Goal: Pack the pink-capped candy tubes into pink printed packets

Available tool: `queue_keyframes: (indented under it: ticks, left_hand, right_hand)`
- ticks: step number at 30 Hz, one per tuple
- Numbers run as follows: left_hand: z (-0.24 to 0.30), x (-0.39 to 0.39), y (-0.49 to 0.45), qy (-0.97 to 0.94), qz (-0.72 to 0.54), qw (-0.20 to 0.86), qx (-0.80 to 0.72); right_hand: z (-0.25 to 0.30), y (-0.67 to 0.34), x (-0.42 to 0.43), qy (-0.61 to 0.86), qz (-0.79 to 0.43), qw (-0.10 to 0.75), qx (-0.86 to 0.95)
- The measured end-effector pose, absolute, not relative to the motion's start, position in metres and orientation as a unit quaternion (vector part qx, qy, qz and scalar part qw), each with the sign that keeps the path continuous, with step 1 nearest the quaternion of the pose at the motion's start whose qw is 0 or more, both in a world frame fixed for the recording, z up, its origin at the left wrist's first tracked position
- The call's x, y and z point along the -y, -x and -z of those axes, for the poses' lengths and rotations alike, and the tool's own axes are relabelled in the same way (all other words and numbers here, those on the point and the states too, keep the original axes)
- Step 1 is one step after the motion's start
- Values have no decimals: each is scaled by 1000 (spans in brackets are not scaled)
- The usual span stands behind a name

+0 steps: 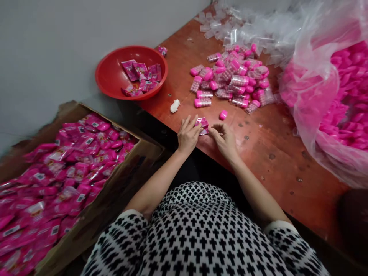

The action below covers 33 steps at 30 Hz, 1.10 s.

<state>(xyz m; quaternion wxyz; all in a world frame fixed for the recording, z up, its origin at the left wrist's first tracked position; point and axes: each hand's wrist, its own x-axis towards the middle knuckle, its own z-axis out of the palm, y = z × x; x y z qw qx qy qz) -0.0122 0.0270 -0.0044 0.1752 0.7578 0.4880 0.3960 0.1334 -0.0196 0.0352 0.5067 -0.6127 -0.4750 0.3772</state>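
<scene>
One pink packet (202,123) at tabletop (273,161) edge. Left hand (188,135) spread flat on it, right hand (224,140) pinching its end. Capped vials (233,79) heaped beyond. Few packets in red bowl (99,75); cardboard box (120,191) brim-full. Likely plenty left.

A small glossy pink packet (202,125) lies flat at the table's near edge, pinched between both hands.

No legible print on the pink sachets (86,142)
</scene>
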Motion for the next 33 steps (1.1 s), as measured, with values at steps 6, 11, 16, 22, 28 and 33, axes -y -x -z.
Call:
queue_keyframes:
  ticks: [6, 11, 16, 22, 28, 33]
  left_hand:
    - [-23, -7, 12, -717, -467, 250, -453]
    - [-40, 1, 12, -465, -458, 578, -490]
    - [-43, 3, 6, -357, -405, 685, -489]
    - [-38, 8, 2, -296, -409, 700, -505]
    - [-44, 9, 3, -215, -433, 720, -497]
    - [-48, 5, 6, -145, -480, 719, -481]
  right_hand:
    - [-35, -130, -4, 524, -488, 582, 385]
    - [-42, -132, -1, 502, -541, 561, 374]
    - [-43, -151, 1, 550, -500, 486, 460]
    - [-60, -241, -38, 836, -95, 309, 444]
    - [-60, -283, -74, 896, -94, 176, 398]
    - [-57, -283, -60, 861, -140, 270, 407]
